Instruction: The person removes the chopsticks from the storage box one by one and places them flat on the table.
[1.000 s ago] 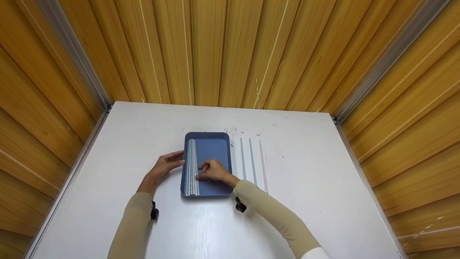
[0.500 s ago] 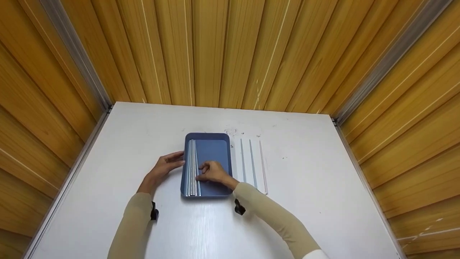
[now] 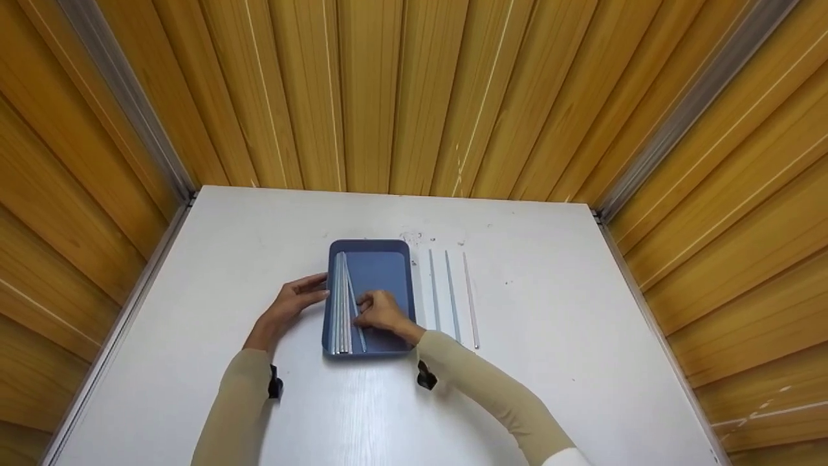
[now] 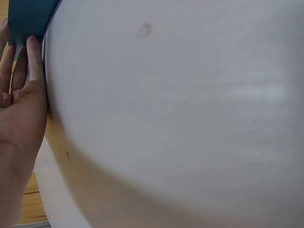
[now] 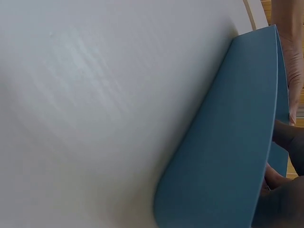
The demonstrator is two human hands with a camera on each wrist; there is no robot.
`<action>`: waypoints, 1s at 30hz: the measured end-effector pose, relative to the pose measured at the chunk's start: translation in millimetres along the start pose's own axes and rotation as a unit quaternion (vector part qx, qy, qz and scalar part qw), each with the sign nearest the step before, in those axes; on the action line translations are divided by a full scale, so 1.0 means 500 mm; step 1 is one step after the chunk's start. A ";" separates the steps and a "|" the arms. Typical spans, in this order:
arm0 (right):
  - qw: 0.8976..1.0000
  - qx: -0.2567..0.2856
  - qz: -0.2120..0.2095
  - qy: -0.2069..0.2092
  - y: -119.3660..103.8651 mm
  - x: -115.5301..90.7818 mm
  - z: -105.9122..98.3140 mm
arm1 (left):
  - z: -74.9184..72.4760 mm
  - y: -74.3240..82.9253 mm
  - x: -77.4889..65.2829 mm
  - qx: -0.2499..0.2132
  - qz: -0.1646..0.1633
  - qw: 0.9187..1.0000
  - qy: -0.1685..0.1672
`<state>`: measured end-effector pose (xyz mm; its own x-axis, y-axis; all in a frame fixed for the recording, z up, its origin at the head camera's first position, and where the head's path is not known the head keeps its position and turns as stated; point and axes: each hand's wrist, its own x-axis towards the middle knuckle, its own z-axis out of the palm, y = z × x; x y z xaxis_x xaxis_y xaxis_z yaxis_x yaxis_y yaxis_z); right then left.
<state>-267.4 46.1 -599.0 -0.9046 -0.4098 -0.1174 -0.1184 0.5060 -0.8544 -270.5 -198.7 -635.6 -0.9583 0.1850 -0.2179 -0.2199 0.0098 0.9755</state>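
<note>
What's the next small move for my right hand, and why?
Probably lift the slanted stick clear of the tray: your right hand seems to pinch it, its near end stands apart from the grouped sticks, and your left hand touches the tray's side, which may help steady it.

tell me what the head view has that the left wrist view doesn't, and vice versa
Only the head view shows the right grip at a slanted blue stick, the row of sticks left of it in the blue tray, and three sticks on the white tabletop to the tray's right. Only the left wrist view lets me pick out a faint brownish mark on that tabletop. Both share the left grip at the tray's side, the tabletop and some yellow wood-patterned wall.
</note>
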 end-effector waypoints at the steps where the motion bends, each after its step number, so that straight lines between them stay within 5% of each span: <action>1: 1.000 0.000 0.002 0.001 -0.001 -0.001 -0.001 | 0.000 0.000 0.001 -0.005 0.001 1.000 0.000; 12: 0.998 0.053 0.010 -0.012 -0.010 -0.003 -0.010 | -0.001 -0.004 0.005 -0.003 0.006 1.000 -0.004; 23: 0.982 0.173 0.072 -0.028 0.017 -0.005 -0.023 | 0.000 0.003 0.004 -0.003 -0.001 1.000 0.008; 30: 0.975 0.207 0.066 -0.042 0.033 -0.010 -0.031 | 0.000 0.000 0.006 -0.001 0.001 1.000 0.005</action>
<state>-271.0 68.1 -604.6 -0.8620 -0.4312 -0.2664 0.1881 0.2157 -0.9582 -273.1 -198.0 -636.3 -0.9603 0.1751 -0.2170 -0.2192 0.0072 0.9757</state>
